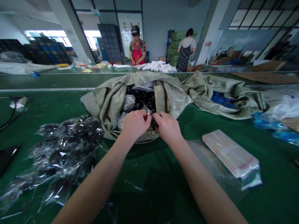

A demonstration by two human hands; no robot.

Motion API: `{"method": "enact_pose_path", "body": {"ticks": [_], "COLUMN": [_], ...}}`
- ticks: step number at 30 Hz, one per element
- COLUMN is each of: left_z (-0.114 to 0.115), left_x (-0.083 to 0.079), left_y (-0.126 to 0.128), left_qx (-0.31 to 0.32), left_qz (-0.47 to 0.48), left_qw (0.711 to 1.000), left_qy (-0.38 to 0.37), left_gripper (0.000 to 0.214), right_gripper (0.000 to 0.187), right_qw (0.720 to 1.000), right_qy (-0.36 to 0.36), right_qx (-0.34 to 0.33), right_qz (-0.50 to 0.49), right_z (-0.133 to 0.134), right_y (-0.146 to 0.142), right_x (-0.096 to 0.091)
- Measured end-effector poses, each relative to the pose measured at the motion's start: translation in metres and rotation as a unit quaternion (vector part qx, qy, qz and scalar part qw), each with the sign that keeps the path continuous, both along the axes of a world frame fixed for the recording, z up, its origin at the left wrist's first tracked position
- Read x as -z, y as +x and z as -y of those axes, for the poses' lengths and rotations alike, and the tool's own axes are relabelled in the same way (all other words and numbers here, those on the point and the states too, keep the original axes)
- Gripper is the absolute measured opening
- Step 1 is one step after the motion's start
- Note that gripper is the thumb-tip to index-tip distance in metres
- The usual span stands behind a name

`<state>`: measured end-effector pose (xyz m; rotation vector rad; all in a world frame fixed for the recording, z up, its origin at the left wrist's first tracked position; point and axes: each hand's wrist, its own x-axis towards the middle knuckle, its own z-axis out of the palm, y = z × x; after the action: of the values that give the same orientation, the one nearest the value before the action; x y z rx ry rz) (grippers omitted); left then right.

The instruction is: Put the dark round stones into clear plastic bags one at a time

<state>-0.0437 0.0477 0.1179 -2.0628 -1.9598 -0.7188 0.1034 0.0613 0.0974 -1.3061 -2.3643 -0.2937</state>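
Note:
My left hand (135,123) and my right hand (167,127) meet at the near edge of an open grey-green woven sack (109,99). Both are closed, pinching a small black item in clear plastic film (152,120) between them. The sack is full of small black items (142,96), some under loose clear film. A heap of black items sealed in clear plastic bags (67,146) lies to the left of my left forearm. A flat stack of clear bags with red print (230,154) lies to the right of my right forearm.
The table top is green (149,174). A second woven sack with blue items (221,98) lies at the right, with blue packets (271,124) beyond it. Black cables (14,109) sit at the left. Two people (137,46) stand at a far table with white pieces.

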Motion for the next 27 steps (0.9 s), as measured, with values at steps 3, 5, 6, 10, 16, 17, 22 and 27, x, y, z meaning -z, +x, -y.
{"method": "enact_pose_path", "body": {"ticks": [3,5,6,10,16,17,22,27], "left_z": [0.0,0.0,0.0,-0.003,-0.009,-0.01,-0.016,-0.022], "left_x": [0.001,0.0,0.0,0.001,0.006,0.007,0.013,0.019], "left_y": [0.001,0.001,0.0,-0.003,-0.006,-0.007,-0.01,-0.015], "left_qx": [-0.004,-0.01,-0.012,-0.015,-0.008,-0.003,0.001,0.001], "left_qz": [0.003,0.007,0.009,0.012,0.033,0.036,0.039,0.049], "left_qw": [1.0,1.0,1.0,1.0,0.998,0.998,0.998,0.998], "left_qy": [-0.011,-0.018,-0.02,-0.022,-0.048,-0.049,-0.058,-0.043], "left_gripper": [0.038,0.039,0.039,0.038,0.035,0.036,0.035,0.033], "right_gripper": [0.029,0.041,0.044,0.031,0.02,0.019,0.018,0.051], "right_qw": [0.999,0.996,0.994,0.99,0.986,0.987,0.975,0.942], "right_qy": [-0.03,-0.045,-0.05,-0.063,-0.061,-0.068,-0.193,-0.304], "right_qx": [0.004,-0.003,-0.009,-0.051,-0.097,-0.09,-0.105,-0.06], "right_qz": [-0.041,-0.079,-0.094,-0.115,-0.124,-0.118,-0.02,0.126], "right_z": [0.001,0.001,0.002,0.005,0.007,0.006,0.008,0.013], "right_y": [-0.003,-0.004,-0.005,-0.005,-0.001,0.0,-0.002,-0.018], "right_x": [0.002,0.003,0.003,-0.004,-0.018,-0.019,-0.011,0.01]}}
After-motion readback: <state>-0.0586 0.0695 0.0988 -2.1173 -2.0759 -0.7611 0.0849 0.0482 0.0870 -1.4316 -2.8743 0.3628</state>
